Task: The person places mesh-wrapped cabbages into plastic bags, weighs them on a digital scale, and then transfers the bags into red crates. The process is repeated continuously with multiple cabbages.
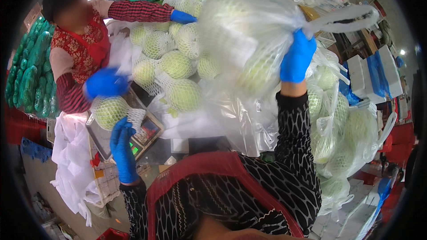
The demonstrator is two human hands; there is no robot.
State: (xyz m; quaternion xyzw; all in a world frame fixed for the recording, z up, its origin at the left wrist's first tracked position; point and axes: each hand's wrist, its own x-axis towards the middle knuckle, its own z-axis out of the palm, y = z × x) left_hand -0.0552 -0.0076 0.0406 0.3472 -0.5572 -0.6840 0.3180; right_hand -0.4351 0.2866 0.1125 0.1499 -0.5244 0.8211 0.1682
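My right hand (pixel 298 58), in a blue glove, grips the gathered neck of a clear plastic bag (pixel 247 40). The bag is raised above the table, blurred, with pale-green cabbages in white foam net inside. My left hand (pixel 123 150), also gloved, is at the near side of a netted cabbage (pixel 110 111) on a digital scale (pixel 146 133). Its fingertips meet the cabbage or its net; whether they grip it is unclear. A co-worker's blurred gloved hand (pixel 106 83) is over the same cabbage. Flat clear bags (pixel 233 116) lie before me.
Several netted cabbages (pixel 180 65) cover the table's far side, where the co-worker's other hand (pixel 183 17) reaches. Filled bags (pixel 333 133) are piled at my right. White foam nets (pixel 71 160) hang over a crate at left. Green-wrapped vegetables (pixel 33 73) are stacked behind the co-worker.
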